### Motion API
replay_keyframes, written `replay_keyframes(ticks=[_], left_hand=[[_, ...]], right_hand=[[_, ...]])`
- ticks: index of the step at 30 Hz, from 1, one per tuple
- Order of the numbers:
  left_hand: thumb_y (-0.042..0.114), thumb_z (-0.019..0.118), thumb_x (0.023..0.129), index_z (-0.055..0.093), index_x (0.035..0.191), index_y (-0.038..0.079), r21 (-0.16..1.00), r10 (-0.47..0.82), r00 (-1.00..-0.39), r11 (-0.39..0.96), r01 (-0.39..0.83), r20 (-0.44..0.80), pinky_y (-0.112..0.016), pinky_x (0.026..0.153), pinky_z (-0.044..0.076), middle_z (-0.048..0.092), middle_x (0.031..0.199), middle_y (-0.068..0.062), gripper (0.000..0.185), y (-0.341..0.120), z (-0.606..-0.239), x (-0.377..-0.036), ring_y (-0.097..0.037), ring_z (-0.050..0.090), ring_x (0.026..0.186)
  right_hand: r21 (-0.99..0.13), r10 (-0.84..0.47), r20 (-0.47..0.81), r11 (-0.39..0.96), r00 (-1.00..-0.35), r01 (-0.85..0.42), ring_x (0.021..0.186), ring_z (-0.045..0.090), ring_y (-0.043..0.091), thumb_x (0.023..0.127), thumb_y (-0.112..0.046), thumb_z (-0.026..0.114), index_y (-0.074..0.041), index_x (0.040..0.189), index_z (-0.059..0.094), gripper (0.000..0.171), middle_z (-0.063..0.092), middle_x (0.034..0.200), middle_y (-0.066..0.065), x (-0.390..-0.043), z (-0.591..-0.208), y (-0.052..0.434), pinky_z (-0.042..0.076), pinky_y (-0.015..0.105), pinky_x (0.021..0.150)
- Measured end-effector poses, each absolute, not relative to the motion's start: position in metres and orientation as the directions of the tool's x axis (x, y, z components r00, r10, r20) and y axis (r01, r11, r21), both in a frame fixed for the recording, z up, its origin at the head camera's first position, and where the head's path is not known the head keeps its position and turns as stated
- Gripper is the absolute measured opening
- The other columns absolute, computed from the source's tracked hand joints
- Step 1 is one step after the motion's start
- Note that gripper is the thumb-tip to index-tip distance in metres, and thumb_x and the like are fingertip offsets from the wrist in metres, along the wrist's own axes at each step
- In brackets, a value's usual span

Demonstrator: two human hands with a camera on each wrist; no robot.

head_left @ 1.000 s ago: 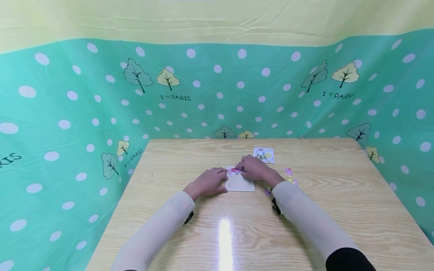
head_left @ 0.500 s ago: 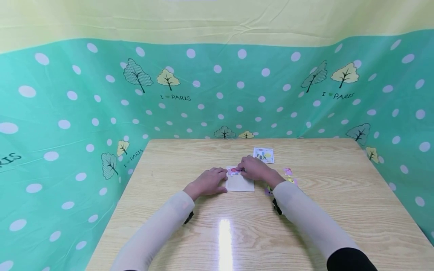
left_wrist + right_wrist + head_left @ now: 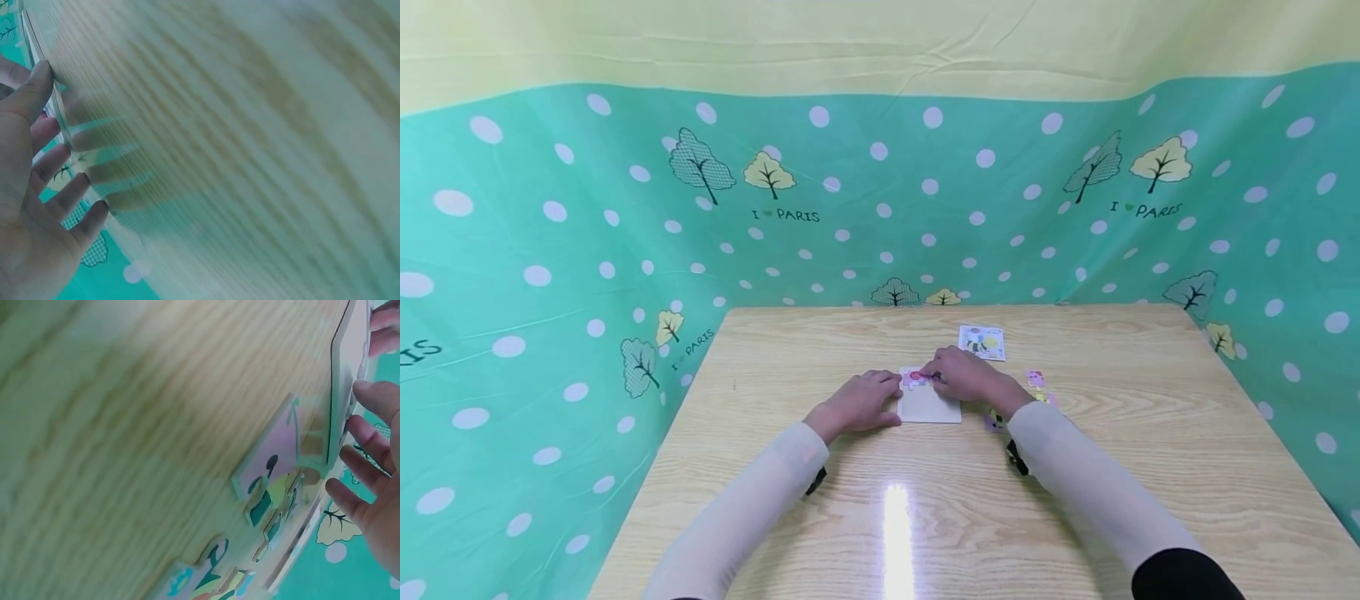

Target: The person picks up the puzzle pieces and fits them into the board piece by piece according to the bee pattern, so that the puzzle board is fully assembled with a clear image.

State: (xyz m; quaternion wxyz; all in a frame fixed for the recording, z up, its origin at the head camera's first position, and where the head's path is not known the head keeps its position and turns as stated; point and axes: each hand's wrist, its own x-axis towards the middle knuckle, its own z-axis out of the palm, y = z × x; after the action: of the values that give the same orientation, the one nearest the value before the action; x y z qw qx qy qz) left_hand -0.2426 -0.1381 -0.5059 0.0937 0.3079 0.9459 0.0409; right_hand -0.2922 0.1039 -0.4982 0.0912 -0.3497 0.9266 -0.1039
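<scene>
- Puzzle tray [image 3: 929,406]: pale, square, flat on the bench [image 3: 925,517] near its middle, between the two hands.
- Pink piece [image 3: 917,379]: sits at the tray's far edge, about 12 o'clock on the tray, under the right fingertips.
- Right hand [image 3: 966,375]: comes in from 3 o'clock of the tray; fingers bent over the pink piece, apparently pinching or pressing it down. The exact contact is too small to resolve in the head view.
- Left hand [image 3: 859,402]: lies at 9 o'clock of the tray, fingers straight and spread, touching the tray's left edge; the left wrist view shows the fingertips [image 3: 44,72] against the edge.
- Key relation: the piece is directly under the right grip, so the right hand is the nearer one; the left only steadies the tray.
- Loose pieces [image 3: 1037,379]: at 3 o'clock of the right hand, partly hidden by the right wrist.
- Picture card [image 3: 982,342]: at 1 o'clock of the tray, well apart.
- Right wrist view: oblique and blurred; the prints on the pieces [image 3: 275,456] are unreadable.
</scene>
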Motion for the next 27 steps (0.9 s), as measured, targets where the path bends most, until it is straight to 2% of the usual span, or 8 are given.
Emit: replay_keyframes(ticks=[8, 12, 18, 27], left_hand=[[0.056, 0.067, 0.093, 0.062, 0.137, 0.02, 0.136, 0.589, -0.793, 0.808, 0.573, -0.158, -0.052, 0.117, 0.043, 0.047, 0.158, -0.005, 0.057, -0.138, -0.509, -0.243, -0.029, 0.046, 0.145], [0.055, 0.067, 0.093, 0.062, 0.137, 0.02, 0.138, 0.589, -0.793, 0.808, 0.573, -0.156, -0.051, 0.117, 0.043, 0.047, 0.158, -0.005, 0.056, -0.138, -0.51, -0.243, -0.029, 0.046, 0.145], [0.055, 0.067, 0.094, 0.062, 0.137, 0.02, 0.147, 0.593, -0.792, 0.804, 0.575, -0.146, -0.051, 0.117, 0.043, 0.047, 0.158, -0.005, 0.055, -0.139, -0.511, -0.244, -0.029, 0.045, 0.146], [0.054, 0.068, 0.093, 0.063, 0.136, 0.019, 0.143, 0.593, -0.794, 0.805, 0.576, -0.137, -0.05, 0.117, 0.043, 0.048, 0.158, -0.005, 0.055, -0.14, -0.51, -0.243, -0.028, 0.045, 0.146]], right_hand=[[-0.333, -0.654, -0.09, 0.73, -0.751, -0.597, 0.118, 0.063, 0.027, 0.098, -0.019, 0.063, -0.013, 0.133, 0.068, 0.035, 0.07, 0.126, 0.008, -0.289, -0.491, 0.113, 0.051, 0.047, 0.107], [-0.337, -0.643, -0.084, 0.737, -0.761, -0.585, 0.122, 0.061, 0.028, 0.098, -0.021, 0.064, -0.013, 0.135, 0.067, 0.037, 0.069, 0.129, 0.008, -0.29, -0.489, 0.122, 0.049, 0.048, 0.11], [-0.357, -0.647, -0.037, 0.72, -0.761, -0.595, 0.12, 0.063, 0.029, 0.099, -0.019, 0.064, -0.009, 0.132, 0.068, 0.035, 0.07, 0.127, 0.01, -0.29, -0.484, 0.141, 0.052, 0.049, 0.106], [-0.414, -0.621, -0.012, 0.716, -0.783, -0.562, 0.121, 0.063, 0.034, 0.098, -0.014, 0.062, -0.005, 0.132, 0.067, 0.036, 0.07, 0.128, 0.013, -0.289, -0.476, 0.171, 0.051, 0.053, 0.106]])
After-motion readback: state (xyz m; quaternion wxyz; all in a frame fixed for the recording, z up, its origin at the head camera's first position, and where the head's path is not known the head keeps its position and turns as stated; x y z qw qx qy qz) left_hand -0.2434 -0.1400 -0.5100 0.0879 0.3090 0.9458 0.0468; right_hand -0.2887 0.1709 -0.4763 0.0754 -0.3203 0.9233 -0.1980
